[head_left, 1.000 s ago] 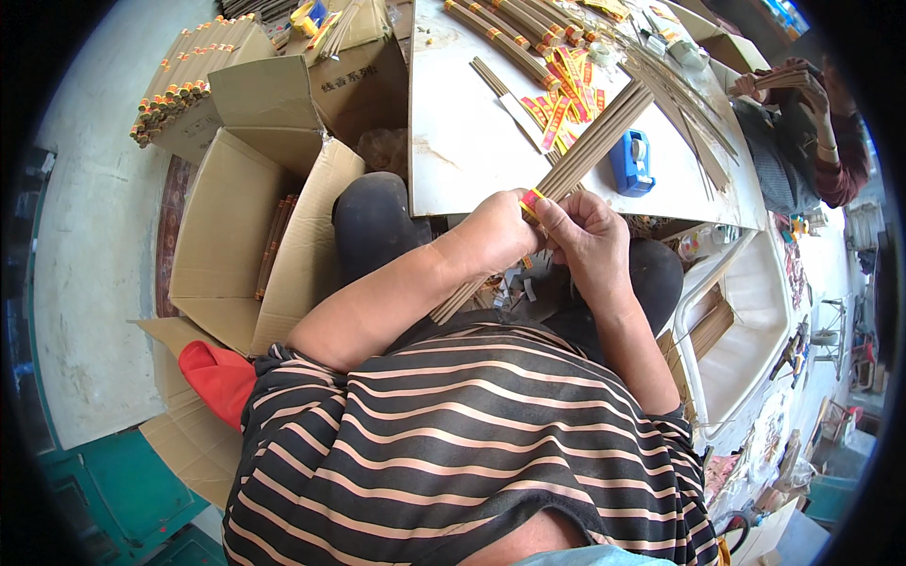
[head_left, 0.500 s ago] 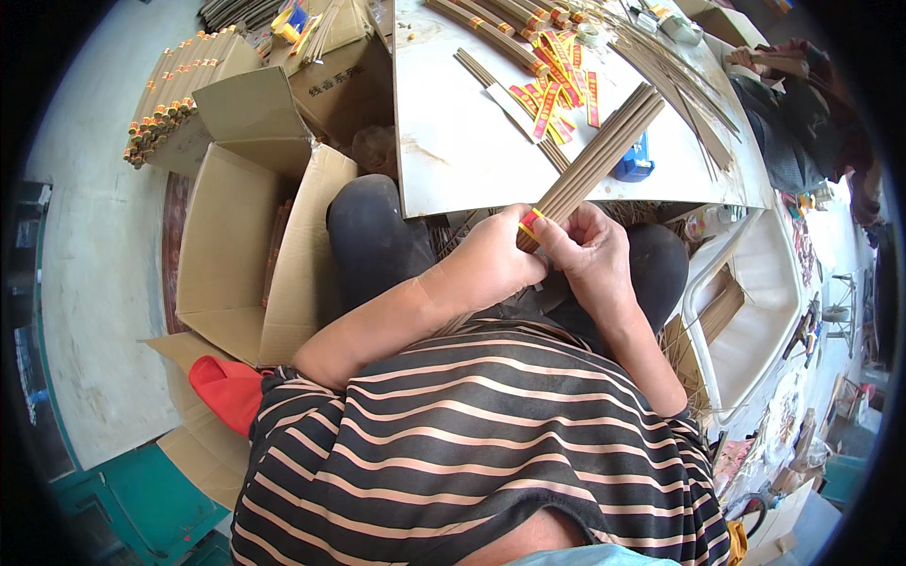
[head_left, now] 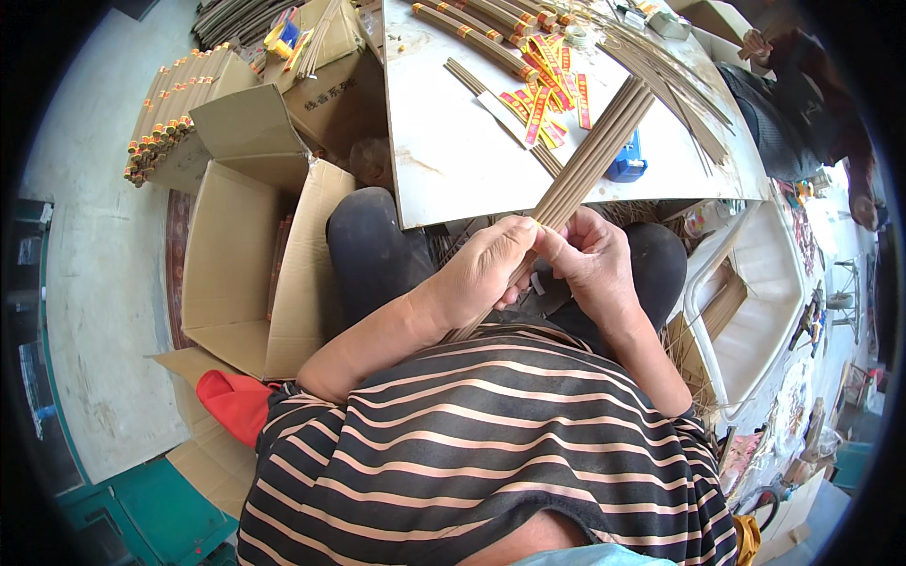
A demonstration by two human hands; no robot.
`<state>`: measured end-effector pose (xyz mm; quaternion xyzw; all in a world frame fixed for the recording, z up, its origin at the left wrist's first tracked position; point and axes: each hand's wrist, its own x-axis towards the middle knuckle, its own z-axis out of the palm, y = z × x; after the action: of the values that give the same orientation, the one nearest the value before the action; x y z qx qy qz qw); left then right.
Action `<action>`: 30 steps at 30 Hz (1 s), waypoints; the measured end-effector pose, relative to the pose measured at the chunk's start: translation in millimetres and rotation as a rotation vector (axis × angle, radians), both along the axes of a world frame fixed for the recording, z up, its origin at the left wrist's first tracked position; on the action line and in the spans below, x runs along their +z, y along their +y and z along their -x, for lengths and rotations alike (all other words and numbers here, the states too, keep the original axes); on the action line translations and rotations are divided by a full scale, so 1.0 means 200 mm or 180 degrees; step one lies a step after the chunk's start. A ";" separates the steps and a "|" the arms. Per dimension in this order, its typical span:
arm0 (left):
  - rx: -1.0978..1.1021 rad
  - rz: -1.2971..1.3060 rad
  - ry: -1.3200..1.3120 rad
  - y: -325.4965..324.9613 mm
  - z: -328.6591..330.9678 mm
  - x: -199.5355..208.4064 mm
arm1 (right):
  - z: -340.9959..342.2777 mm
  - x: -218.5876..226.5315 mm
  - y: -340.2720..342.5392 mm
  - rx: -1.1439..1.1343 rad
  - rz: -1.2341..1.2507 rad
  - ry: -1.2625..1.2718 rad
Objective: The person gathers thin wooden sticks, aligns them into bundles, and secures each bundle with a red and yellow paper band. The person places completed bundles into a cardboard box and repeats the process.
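Observation:
A bundle of long brown sticks (head_left: pixel 595 156) slants from my lap up over the white table (head_left: pixel 453 160). My left hand (head_left: pixel 486 269) wraps around the bundle's lower part, and my right hand (head_left: pixel 595 264) grips it from the other side, fingers touching the sticks. Its lower end pokes out beneath my left wrist. Red and yellow paper labels (head_left: pixel 543 94) lie scattered on the table beyond the bundle. More banded stick bundles (head_left: pixel 467 33) rest along the table's far edge.
An open cardboard box (head_left: pixel 241 264) stands on the floor to my left, with stacked bundles (head_left: pixel 170 113) behind it. A blue object (head_left: pixel 628 165) sits on the table. A white tray (head_left: pixel 755 302) is at my right. Another person (head_left: pixel 812 104) sits at the far right.
The stick bundle has been raised and pushed farther over the table. Both hands have stayed closed around it and shifted slightly along it.

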<state>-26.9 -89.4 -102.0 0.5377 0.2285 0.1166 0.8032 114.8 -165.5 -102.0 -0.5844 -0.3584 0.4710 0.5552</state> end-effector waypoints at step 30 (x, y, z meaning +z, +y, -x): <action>0.0705 -0.1224 0.0341 -0.03 0.01 0.01 | -0.04 -0.02 0.03 -0.0389 -0.0252 -0.1887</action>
<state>-28.4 -96.0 -99.8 0.6579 0.3020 0.2167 0.6549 123.1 -160.3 -105.9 -0.6948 -0.4871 0.2313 0.4760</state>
